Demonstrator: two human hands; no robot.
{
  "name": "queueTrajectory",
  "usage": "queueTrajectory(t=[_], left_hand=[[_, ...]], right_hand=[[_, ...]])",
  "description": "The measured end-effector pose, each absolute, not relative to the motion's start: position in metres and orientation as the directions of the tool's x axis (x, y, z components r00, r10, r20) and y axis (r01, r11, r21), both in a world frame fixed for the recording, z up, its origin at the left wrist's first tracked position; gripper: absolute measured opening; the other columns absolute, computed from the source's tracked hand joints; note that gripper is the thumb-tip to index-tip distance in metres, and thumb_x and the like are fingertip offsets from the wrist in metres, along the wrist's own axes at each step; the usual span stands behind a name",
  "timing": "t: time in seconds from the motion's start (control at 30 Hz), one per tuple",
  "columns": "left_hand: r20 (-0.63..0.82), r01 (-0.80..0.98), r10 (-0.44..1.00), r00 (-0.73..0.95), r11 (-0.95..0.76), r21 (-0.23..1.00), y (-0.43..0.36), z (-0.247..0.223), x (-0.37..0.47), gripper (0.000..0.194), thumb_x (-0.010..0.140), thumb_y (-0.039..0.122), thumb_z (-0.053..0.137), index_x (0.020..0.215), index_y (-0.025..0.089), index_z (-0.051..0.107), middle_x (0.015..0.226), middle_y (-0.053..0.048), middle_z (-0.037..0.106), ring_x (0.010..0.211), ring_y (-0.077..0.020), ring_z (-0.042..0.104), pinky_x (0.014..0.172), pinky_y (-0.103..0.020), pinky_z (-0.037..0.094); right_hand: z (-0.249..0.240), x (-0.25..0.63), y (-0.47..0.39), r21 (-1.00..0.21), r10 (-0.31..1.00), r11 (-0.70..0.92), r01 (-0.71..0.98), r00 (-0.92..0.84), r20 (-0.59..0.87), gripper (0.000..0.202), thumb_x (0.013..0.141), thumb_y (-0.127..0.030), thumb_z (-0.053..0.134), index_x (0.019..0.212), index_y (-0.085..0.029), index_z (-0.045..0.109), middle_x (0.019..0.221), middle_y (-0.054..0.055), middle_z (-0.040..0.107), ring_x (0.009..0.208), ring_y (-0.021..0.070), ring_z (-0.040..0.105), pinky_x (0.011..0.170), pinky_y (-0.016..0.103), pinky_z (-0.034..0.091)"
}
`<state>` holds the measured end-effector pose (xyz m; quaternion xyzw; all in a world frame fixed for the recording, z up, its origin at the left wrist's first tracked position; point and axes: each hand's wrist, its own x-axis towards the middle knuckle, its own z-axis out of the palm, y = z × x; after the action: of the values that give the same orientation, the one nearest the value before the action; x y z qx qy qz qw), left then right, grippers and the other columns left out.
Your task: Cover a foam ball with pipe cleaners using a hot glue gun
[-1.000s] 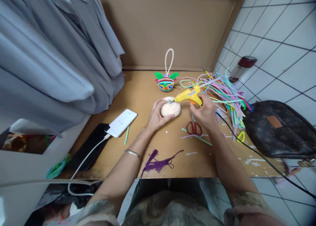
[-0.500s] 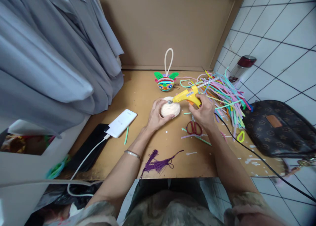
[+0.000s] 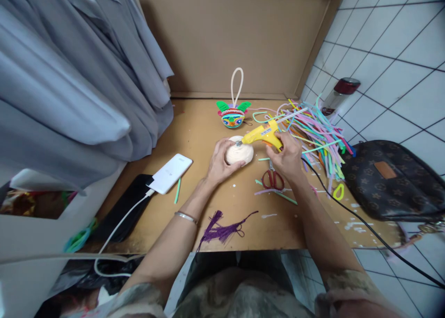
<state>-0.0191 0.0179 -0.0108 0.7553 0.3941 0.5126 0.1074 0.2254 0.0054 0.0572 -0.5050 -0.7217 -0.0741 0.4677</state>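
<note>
A round cream-coloured ball sits in the curved fingers of my left hand. My right hand grips a yellow glue gun by its handle, and the metal nozzle points left at the upper part of the ball. Whether the nozzle touches the surface is too small to tell. Behind the ball stands a colourful animal-head ornament with green ears and a tall white loop. Red-handled scissors lie below my right hand.
Many coloured fuzzy strips are heaped at the right, near a brown bag and a red-lidded bottle. Purple tassels lie near the front edge. A white power bank lies left; a black cable trails right.
</note>
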Motion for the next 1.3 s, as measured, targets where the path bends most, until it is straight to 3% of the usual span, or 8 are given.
queueTrajectory(t=[0.23, 0.43, 0.6, 0.73, 0.87, 1.13, 1.2, 1.3], left_hand=[[0.679, 0.503, 0.714, 0.172, -0.656, 0.563, 0.017, -0.009, -0.02, 0.067, 0.081, 0.057, 0.083, 0.133, 0.025, 0.055, 0.144, -0.015, 0.057, 0.138, -0.0332, 0.057, 0.117, -0.056, 0.05], [0.668, 0.51, 0.724, 0.175, -0.647, 0.567, 0.019, -0.011, -0.02, 0.068, 0.081, 0.057, 0.083, 0.133, 0.026, 0.055, 0.142, -0.014, 0.059, 0.139, -0.0343, 0.057, 0.118, -0.058, 0.049], [0.687, 0.494, 0.706, 0.171, -0.665, 0.56, 0.019, -0.011, -0.02, 0.065, 0.083, 0.058, 0.08, 0.133, 0.025, 0.056, 0.142, -0.015, 0.058, 0.138, -0.0329, 0.058, 0.117, -0.056, 0.05], [0.682, 0.508, 0.713, 0.163, -0.653, 0.562, 0.018, -0.01, -0.02, 0.065, 0.081, 0.055, 0.083, 0.132, 0.025, 0.057, 0.142, -0.015, 0.058, 0.138, -0.0336, 0.058, 0.118, -0.056, 0.049], [0.666, 0.532, 0.727, 0.164, -0.634, 0.561, 0.019, -0.011, -0.02, 0.066, 0.079, 0.055, 0.085, 0.133, 0.026, 0.059, 0.143, -0.014, 0.059, 0.139, -0.0339, 0.057, 0.119, -0.057, 0.048], [0.643, 0.517, 0.742, 0.189, -0.632, 0.577, 0.017, -0.01, -0.019, 0.065, 0.081, 0.057, 0.083, 0.133, 0.026, 0.06, 0.146, -0.015, 0.056, 0.14, -0.0335, 0.058, 0.118, -0.056, 0.051], [0.648, 0.511, 0.737, 0.192, -0.638, 0.575, 0.017, -0.01, -0.019, 0.065, 0.081, 0.057, 0.083, 0.133, 0.025, 0.06, 0.146, -0.015, 0.056, 0.14, -0.0335, 0.058, 0.118, -0.056, 0.051], [0.656, 0.502, 0.73, 0.192, -0.648, 0.573, 0.017, -0.01, -0.018, 0.066, 0.081, 0.058, 0.083, 0.133, 0.024, 0.06, 0.146, -0.015, 0.056, 0.14, -0.0335, 0.058, 0.118, -0.056, 0.051]], right_hand=[[0.058, 0.225, 0.006, -0.366, 0.651, 0.474, 0.801, -0.039, 0.758, 0.024, 0.082, -0.035, 0.062, 0.103, -0.023, 0.066, 0.097, 0.01, 0.075, 0.09, 0.0282, 0.068, 0.083, 0.041, 0.054], [0.056, 0.226, 0.009, -0.446, 0.701, 0.45, 0.773, 0.003, 0.713, 0.025, 0.078, -0.037, 0.065, 0.098, -0.023, 0.066, 0.093, 0.007, 0.074, 0.085, 0.0264, 0.067, 0.081, 0.04, 0.054], [0.049, 0.231, 0.021, -0.606, 0.745, 0.354, 0.713, 0.177, 0.644, 0.03, 0.07, -0.041, 0.066, 0.092, -0.022, 0.067, 0.087, 0.006, 0.076, 0.077, 0.0236, 0.067, 0.076, 0.038, 0.055], [0.037, 0.251, 0.036, -0.685, 0.768, 0.157, 0.711, 0.348, 0.538, 0.029, 0.067, -0.046, 0.065, 0.083, -0.022, 0.065, 0.078, 0.005, 0.073, 0.072, 0.0241, 0.064, 0.073, 0.04, 0.055], [0.014, 0.274, 0.046, -0.636, 0.745, -0.046, 0.77, 0.451, 0.492, 0.026, 0.067, -0.049, 0.062, 0.076, -0.024, 0.062, 0.072, 0.007, 0.068, 0.073, 0.0292, 0.064, 0.076, 0.05, 0.057], [-0.018, 0.286, 0.052, -0.52, 0.692, -0.1, 0.848, 0.435, 0.577, 0.031, 0.067, -0.05, 0.063, 0.08, -0.022, 0.062, 0.088, 0.015, 0.07, 0.093, 0.0381, 0.065, 0.09, 0.069, 0.053], [-0.01, 0.279, 0.048, -0.461, 0.674, -0.072, 0.884, 0.384, 0.631, 0.031, 0.07, -0.046, 0.064, 0.086, -0.019, 0.064, 0.099, 0.021, 0.071, 0.103, 0.0398, 0.063, 0.094, 0.067, 0.051], [0.009, 0.257, 0.035, -0.368, 0.648, 0.138, 0.919, 0.197, 0.735, 0.022, 0.08, -0.03, 0.053, 0.097, -0.019, 0.064, 0.109, 0.02, 0.072, 0.11, 0.0366, 0.062, 0.098, 0.06, 0.049]])
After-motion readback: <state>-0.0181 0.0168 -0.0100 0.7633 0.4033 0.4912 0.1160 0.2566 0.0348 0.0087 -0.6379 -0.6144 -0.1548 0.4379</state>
